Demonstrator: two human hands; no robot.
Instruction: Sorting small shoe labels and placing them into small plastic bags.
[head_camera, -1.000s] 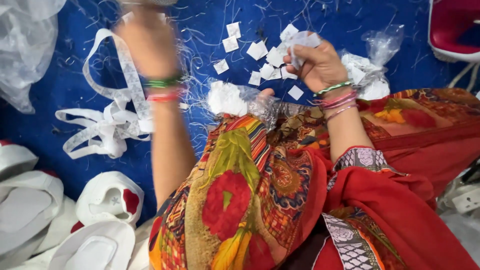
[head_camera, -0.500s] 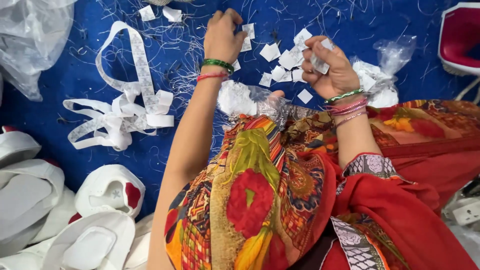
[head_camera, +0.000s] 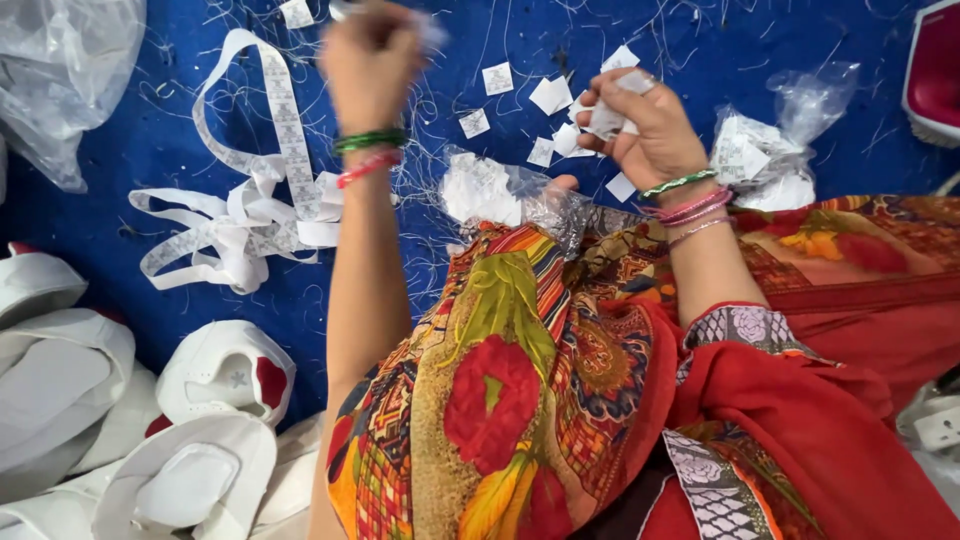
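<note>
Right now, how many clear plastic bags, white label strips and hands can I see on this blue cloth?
Clear plastic bags: 3 (top left, on the lap, far right)
White label strip, tangled: 1
Hands: 2 (left hand, blurred; right hand holding small white tags)
Total: 6

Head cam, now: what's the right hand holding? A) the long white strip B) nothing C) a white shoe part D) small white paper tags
D: the right hand grips a bunch of small white tags above the blue floor; the strip and shoe parts lie apart to the left.
</note>
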